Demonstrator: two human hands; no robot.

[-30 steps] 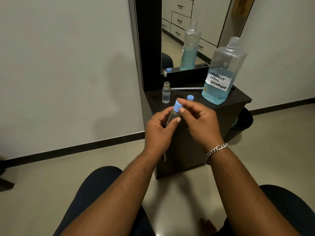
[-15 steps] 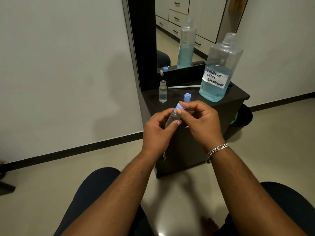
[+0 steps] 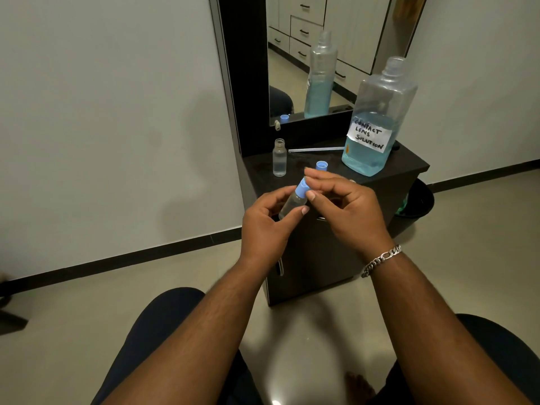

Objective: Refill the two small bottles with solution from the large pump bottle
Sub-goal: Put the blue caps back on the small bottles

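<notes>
My left hand (image 3: 263,226) grips a small clear bottle (image 3: 292,203), tilted, in front of the dark cabinet. My right hand (image 3: 347,209) pinches the bottle's blue cap (image 3: 301,188) between thumb and fingers. A second small clear bottle (image 3: 279,157) stands uncapped on the cabinet top at the back left. A loose blue cap (image 3: 321,165) lies open side up just beyond my right fingers. The large clear bottle (image 3: 377,121), labelled "contact lens solution", is about a third full of blue liquid and stands at the right with an open neck.
The dark cabinet (image 3: 409,168) backs onto a mirror (image 3: 292,68) that reflects the bottles. A thin clear tube (image 3: 315,149) lies behind the caps. A black bin (image 3: 418,200) sits on the floor to the right. My knees are at the bottom.
Both hands stay on the small bottle and its cap, with only slight shifts of the right fingers on the cap. The camera has tilted a little.
</notes>
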